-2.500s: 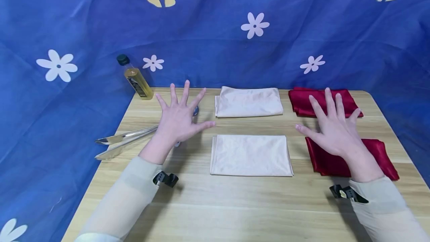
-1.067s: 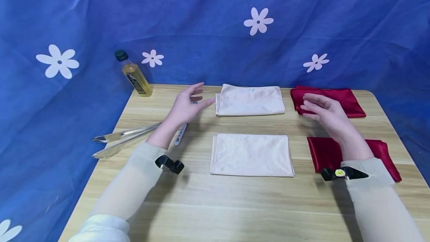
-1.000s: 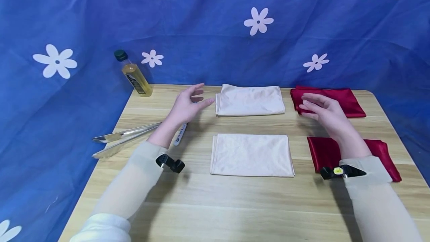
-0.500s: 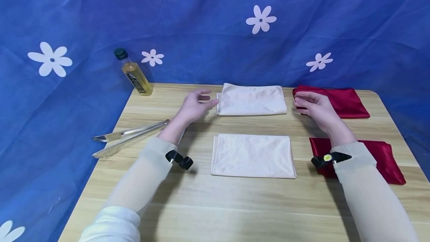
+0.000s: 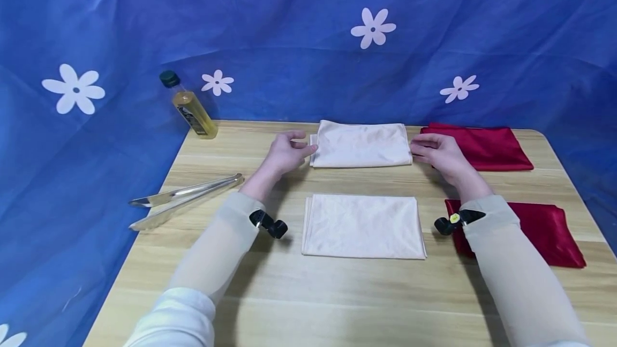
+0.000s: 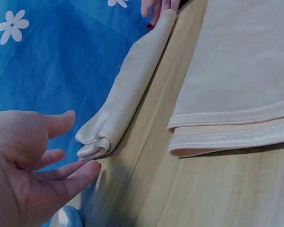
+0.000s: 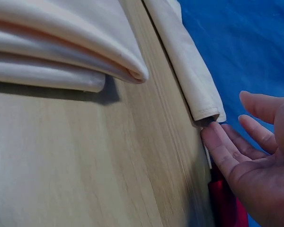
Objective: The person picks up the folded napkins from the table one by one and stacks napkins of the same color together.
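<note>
Along the far edge of a wooden table [image 5: 313, 299]: one folded white cloth [image 5: 363, 145], flat; left hand [image 5: 286, 154] at its left end, right hand [image 5: 444, 157] at its right; fingers of both relaxed, unclenched, contact with fabric uncertain.

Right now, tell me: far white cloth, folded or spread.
Folded: the far white cloth shows stacked layers at its end, beside the left hand, in the left wrist view.

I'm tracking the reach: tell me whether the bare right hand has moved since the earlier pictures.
Yes: the bare right hand has moved left, to the right end of the far folded rectangular white cloth.
</note>
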A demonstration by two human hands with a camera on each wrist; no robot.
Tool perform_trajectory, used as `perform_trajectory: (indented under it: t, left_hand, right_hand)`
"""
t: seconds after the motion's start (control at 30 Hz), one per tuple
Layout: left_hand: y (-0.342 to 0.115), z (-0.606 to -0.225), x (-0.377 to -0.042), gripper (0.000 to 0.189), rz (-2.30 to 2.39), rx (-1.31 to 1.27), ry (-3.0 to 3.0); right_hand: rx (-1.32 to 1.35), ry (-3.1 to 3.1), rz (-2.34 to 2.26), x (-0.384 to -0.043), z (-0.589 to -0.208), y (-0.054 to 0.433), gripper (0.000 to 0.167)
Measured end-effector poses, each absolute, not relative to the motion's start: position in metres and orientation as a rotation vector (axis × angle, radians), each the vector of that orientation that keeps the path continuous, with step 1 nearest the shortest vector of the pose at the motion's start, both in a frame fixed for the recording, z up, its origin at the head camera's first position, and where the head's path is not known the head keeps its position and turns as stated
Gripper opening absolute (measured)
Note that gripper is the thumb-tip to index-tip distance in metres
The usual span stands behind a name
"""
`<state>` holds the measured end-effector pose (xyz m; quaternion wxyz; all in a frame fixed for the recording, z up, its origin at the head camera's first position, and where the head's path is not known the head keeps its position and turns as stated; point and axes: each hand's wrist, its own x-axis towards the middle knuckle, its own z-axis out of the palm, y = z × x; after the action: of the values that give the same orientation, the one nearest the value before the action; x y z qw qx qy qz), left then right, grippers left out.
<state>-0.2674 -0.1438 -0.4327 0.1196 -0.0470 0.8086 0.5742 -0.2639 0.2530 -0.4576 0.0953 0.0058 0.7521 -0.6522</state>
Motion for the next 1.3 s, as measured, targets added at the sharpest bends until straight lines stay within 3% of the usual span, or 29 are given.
perform_trajectory:
  t: [0.27,0.77,1.07,1.3]
  left_hand:
    - [-0.141,-0.438,-0.274,0.06,1.748,-0.241,2.26]
    - [-0.131,-0.436,-0.284,0.036,1.484,-0.309,2.331]
    - [-0.121,-0.435,-0.286,0.046,1.199,-0.22,2.554]
    - [-0.123,-0.442,-0.283,0.022,1.336,-0.135,2.564]
  right_hand:
    - [0.042,2.306,-1.852,-0.271,-0.464,0.246,0.054]
    - [0.168,2.647,-1.491,-0.281,-0.464,0.23,0.039]
    - [0.141,2.743,-1.062,-0.286,-0.452,0.223,0.021]
    - [-0.043,2.757,-0.95,-0.287,-0.453,0.223,0.031]
